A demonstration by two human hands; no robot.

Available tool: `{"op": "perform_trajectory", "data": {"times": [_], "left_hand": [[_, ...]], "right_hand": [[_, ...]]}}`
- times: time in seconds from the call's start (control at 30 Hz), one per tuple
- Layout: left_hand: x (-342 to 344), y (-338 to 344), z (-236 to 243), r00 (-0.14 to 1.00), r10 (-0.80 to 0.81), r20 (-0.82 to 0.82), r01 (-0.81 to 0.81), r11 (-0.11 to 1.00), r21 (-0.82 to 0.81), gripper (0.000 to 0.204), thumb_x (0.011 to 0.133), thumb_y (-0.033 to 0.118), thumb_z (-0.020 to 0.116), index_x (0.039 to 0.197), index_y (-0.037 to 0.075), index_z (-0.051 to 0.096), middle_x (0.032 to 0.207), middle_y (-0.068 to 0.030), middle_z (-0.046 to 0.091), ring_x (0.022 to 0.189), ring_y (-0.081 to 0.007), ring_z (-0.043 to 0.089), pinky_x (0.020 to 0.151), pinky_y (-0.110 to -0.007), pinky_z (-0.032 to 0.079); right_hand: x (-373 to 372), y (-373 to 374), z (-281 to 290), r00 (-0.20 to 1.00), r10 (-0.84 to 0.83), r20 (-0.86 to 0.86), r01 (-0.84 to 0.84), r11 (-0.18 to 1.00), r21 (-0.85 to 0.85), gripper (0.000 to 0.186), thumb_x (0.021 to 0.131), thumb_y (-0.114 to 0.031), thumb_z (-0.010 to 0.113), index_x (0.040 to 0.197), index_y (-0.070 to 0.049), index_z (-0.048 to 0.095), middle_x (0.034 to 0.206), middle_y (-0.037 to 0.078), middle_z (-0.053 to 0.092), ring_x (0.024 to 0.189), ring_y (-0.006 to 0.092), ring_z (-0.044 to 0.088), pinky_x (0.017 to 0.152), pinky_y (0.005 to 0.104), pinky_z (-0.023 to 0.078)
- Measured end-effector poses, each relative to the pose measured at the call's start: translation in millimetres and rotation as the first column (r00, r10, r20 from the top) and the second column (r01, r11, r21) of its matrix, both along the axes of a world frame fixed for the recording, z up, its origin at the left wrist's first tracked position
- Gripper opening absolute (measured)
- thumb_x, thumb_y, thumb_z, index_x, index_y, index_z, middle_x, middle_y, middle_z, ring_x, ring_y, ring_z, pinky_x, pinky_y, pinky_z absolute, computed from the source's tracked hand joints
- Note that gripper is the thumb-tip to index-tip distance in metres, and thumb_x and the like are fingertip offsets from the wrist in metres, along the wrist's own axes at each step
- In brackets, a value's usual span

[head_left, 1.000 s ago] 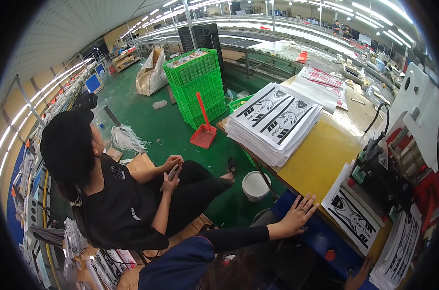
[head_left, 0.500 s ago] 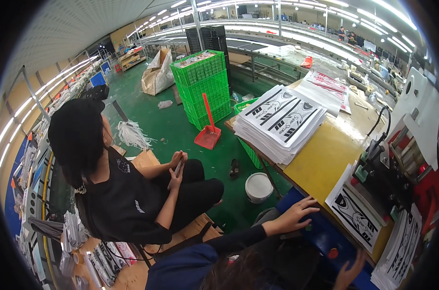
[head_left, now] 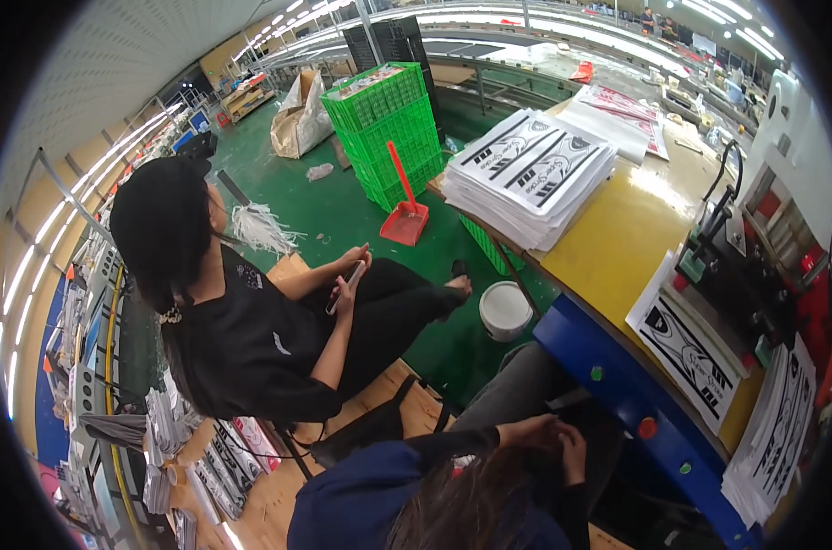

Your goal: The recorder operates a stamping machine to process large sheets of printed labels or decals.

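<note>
Over my lap, my left hand [head_left: 529, 431] and my right hand [head_left: 572, 453] meet with fingers bent inward. Whatever they may hold is too small or hidden. My grey trouser leg [head_left: 517, 390] stretches out under them, beside the blue front panel [head_left: 576, 339] of a machine table, which has a red button [head_left: 647, 428] and green buttons. On its yellow top [head_left: 608, 261], a printed white sheet [head_left: 686, 353] lies under the edge of a press [head_left: 732, 293]. More printed sheets [head_left: 773, 440] hang in a stack at the near right corner. Neither hand touches the table.
To my left a seated person [head_left: 242, 302] in black holds a phone [head_left: 345, 287]. A tall paper stack [head_left: 530, 174] rests on the table's far end. On the green floor stand a white bucket [head_left: 506, 310], a red dustpan [head_left: 405, 223] and green crates [head_left: 388, 137].
My hands have left the table's front edge and come together over my lap. The view has shifted a little. The seated person's foot now shows farther out, near the bucket.
</note>
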State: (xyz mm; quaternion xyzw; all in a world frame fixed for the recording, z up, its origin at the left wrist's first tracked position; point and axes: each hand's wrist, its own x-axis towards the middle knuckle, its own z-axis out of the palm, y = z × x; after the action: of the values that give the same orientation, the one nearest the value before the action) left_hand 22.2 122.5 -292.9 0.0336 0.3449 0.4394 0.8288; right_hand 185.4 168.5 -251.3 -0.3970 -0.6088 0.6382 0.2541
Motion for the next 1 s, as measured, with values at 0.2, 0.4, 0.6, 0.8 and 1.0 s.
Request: {"op": "perform_trajectory", "data": {"times": [0.2, 0.4, 0.6, 0.8, 1.0], "left_hand": [[-1, -10, 19, 0.952, -0.23, -0.201, 0.245, 0.968, 0.05, 0.053, 0.102, 0.04, 0.039, 0.145, 0.01, 0.043, 0.144, -0.0105, 0.049, 0.133, -0.0286, 0.048, 0.109, -0.046, 0.037], [3, -15, 17, 0.92, -0.2, -0.336, 0.259, 0.956, 0.141, 0.048, 0.101, 0.04, 0.041, 0.138, 0.01, 0.049, 0.138, -0.011, 0.054, 0.124, -0.0268, 0.056, 0.101, -0.046, 0.046], [2, -12, 7, 0.938, -0.189, -0.289, 0.23, 0.966, 0.115, 0.043, 0.101, 0.036, 0.043, 0.134, 0.009, 0.048, 0.131, -0.0093, 0.057, 0.116, -0.0237, 0.06, 0.094, -0.042, 0.05], [6, -13, 12, 0.968, -0.09, -0.236, 0.125, 0.982, 0.14, 0.027, 0.1, 0.031, 0.048, 0.122, 0.015, 0.052, 0.092, 0.0027, 0.057, 0.077, -0.0093, 0.056, 0.064, -0.028, 0.047], [11, -11, 25, 0.958, -0.085, -0.275, 0.109, 0.991, 0.075, 0.025, 0.1, 0.031, 0.049, 0.121, 0.016, 0.052, 0.094, 0.0016, 0.059, 0.079, -0.0113, 0.058, 0.065, -0.03, 0.048]], "right_hand": [[10, 15, -60, 0.989, -0.034, -0.144, -0.038, 0.884, -0.466, 0.021, 0.095, -0.01, 0.051, 0.107, -0.003, 0.067, 0.106, 0.008, 0.068, 0.102, 0.0181, 0.064, 0.09, 0.0293, 0.049], [3, 12, -57, 0.996, -0.037, -0.085, -0.005, 0.894, -0.447, 0.023, 0.095, -0.011, 0.051, 0.108, -0.001, 0.067, 0.106, 0.008, 0.068, 0.102, 0.0179, 0.064, 0.089, 0.0296, 0.05], [-1, 13, -57, 0.999, -0.025, -0.045, 0.004, 0.911, -0.413, 0.024, 0.094, -0.011, 0.049, 0.104, -0.002, 0.07, 0.106, 0.008, 0.068, 0.103, 0.0193, 0.064, 0.091, 0.0305, 0.049], [-4, 18, -53, 1.0, 0.015, 0.009, -0.011, 0.948, -0.32, 0.025, 0.093, -0.01, 0.049, 0.104, -0.002, 0.069, 0.105, 0.008, 0.068, 0.103, 0.0193, 0.063, 0.093, 0.0298, 0.047], [4, 24, -72, 0.999, 0.042, -0.001, -0.04, 0.95, -0.308, 0.025, 0.094, -0.011, 0.048, 0.105, -0.002, 0.069, 0.107, 0.009, 0.067, 0.105, 0.0195, 0.062, 0.095, 0.0302, 0.046]]}}
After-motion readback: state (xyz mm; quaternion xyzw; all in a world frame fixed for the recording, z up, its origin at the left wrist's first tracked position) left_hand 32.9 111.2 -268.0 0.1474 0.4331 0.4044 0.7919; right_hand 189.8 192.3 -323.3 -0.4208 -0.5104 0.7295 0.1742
